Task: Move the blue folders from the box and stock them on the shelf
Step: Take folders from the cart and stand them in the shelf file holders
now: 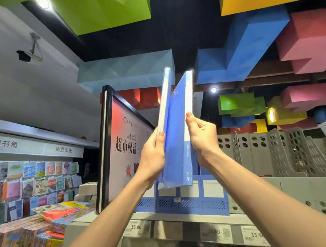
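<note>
— Where are the blue folders (pixel 173 134)?

— Raised upright between both hands, above the blue file rack (pixel 183 201) on the top shelf (pixel 172 215), their lower corners just over it.

— And the grip?

— The left hand (pixel 152 157) is closed on the left folder's edge, thumb in front. The right hand (pixel 201 136) is closed on the right one, thumb pressed to its cover. The tops splay apart.

— Neighbours?

— Grey racks (pixel 290 152) to the right, a framed sign (pixel 122 142) to the left.

Your left hand (pixel 152 155) and right hand (pixel 201 136) grip two folders (pixel 177 133) between them, raised above the file rack (pixel 191 202) on the top shelf (pixel 172 218). Sign board (pixel 122 142) stands left of it, trays (pixel 290 150) right, price tags (pixel 136 227) below.
</note>
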A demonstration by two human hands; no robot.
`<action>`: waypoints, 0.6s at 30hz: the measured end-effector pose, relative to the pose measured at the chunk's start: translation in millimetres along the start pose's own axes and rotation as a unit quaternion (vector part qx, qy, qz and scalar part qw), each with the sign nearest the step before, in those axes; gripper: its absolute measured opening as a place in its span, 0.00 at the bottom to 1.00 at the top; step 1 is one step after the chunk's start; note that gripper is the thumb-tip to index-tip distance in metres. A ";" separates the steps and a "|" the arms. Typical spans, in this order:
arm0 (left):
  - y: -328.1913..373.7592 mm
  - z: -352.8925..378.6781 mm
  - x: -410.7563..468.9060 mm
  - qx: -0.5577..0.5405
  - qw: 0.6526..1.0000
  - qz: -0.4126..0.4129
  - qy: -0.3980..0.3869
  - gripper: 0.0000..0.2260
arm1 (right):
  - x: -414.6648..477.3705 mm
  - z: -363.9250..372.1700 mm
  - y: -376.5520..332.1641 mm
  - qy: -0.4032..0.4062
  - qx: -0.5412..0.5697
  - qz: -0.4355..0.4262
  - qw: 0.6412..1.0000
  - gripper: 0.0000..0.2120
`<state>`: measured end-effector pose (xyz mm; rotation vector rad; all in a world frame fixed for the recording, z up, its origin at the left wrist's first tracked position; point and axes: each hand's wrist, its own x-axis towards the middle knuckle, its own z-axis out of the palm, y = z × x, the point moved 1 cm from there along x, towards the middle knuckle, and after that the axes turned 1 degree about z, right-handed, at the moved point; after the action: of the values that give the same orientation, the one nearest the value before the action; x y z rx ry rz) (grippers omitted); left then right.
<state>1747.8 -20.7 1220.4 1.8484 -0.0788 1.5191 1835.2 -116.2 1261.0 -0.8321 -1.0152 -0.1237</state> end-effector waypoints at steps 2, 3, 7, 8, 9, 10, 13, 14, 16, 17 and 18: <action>-0.1 1.0 0.6 0.022 0.999 0.004 0.044 0.17 | -0.3 -10.9 -1.8 0.024 -0.010 -0.016 1.000 0.24; -0.5 0.5 0.7 0.034 0.997 0.002 0.063 0.17 | -0.1 -17.7 -3.2 0.037 -0.019 -0.030 0.999 0.27; 2.6 -4.5 3.1 0.077 0.992 0.004 0.102 0.17 | -0.4 -46.4 -17.4 0.084 -0.042 -0.054 0.994 0.27; 2.6 -6.4 4.4 0.082 0.991 0.002 0.107 0.17 | -0.6 -52.2 -21.2 0.094 -0.045 -0.058 0.993 0.26; 2.4 -7.9 5.5 0.088 0.990 0.000 0.110 0.18 | -0.8 -56.7 -23.6 0.102 -0.048 -0.059 0.992 0.26; 2.6 -9.1 6.2 0.093 0.989 -0.004 0.112 0.19 | -0.1 -61.4 -24.3 0.108 -0.057 -0.064 0.990 0.25; 2.4 -12.4 8.7 0.110 0.987 -0.012 0.120 0.19 | 6.2 -72.8 -20.0 0.113 -0.087 -0.086 0.986 0.27; 1.2 -13.5 10.1 0.108 0.987 -0.014 0.120 0.20 | 8.5 -74.6 -17.2 0.113 -0.100 -0.095 0.984 0.28; -2.8 -15.9 16.9 0.107 0.987 -0.014 0.122 0.20 | 12.2 -75.9 -13.7 0.113 -0.112 -0.109 0.981 0.28; -7.5 -16.8 22.5 0.111 0.986 -0.010 0.121 0.19 | 13.7 -75.2 -12.5 0.115 -0.114 -0.115 0.980 0.28; -10.9 -17.6 27.3 0.118 0.986 -0.002 0.122 0.19 | 14.5 -74.9 -12.0 0.119 -0.115 -0.124 0.978 0.27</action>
<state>1746.6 7.8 1239.5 1.8224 0.2297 1.8023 1890.2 -170.4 1259.9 -0.8738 -0.8830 -0.5503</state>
